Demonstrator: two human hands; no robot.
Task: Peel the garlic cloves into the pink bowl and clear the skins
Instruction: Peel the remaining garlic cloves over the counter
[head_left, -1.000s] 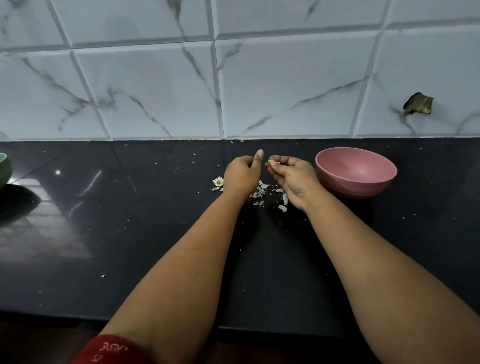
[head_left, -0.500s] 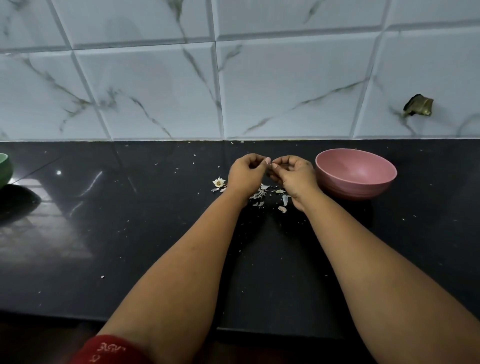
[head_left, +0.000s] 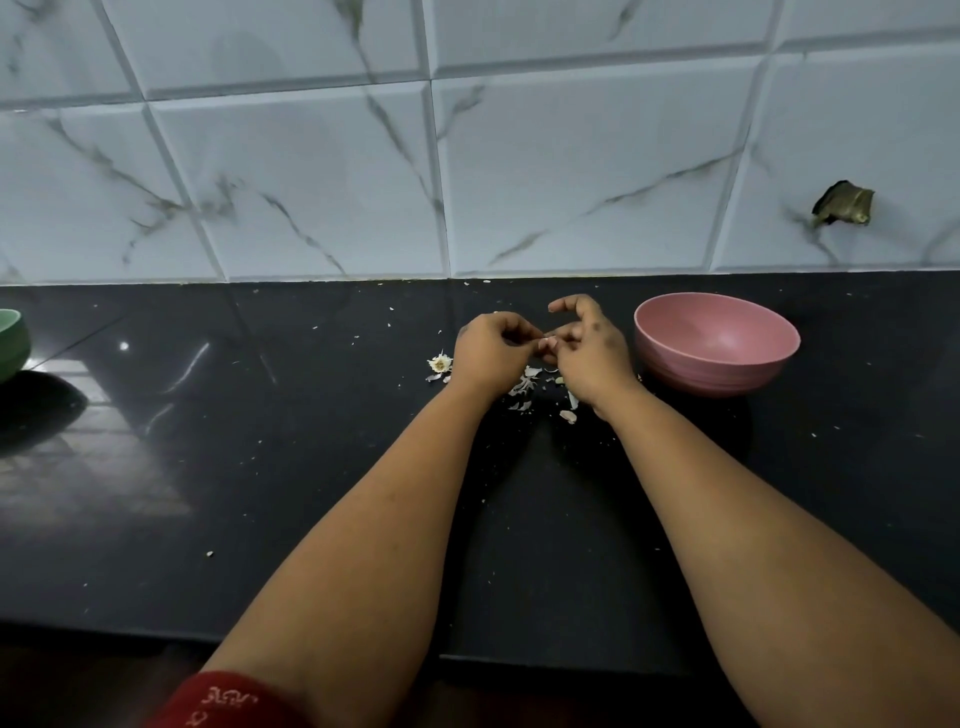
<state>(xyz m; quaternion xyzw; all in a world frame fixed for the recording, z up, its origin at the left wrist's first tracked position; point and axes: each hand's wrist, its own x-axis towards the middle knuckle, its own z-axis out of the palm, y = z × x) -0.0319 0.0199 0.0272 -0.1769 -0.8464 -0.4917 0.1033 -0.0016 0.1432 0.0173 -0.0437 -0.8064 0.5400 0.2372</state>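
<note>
Both hands meet just left of the pink bowl (head_left: 717, 343). The left hand (head_left: 491, 353) and right hand (head_left: 589, 353) each pinch one small garlic clove (head_left: 546, 341), probably to strip it above the skins (head_left: 524, 387) on the desk (head_left: 260, 467).

A green bowl (head_left: 11, 344) sits at the black counter's (head_left: 260, 467) left edge, below marbled wall tiles (head_left: 311, 182).
</note>
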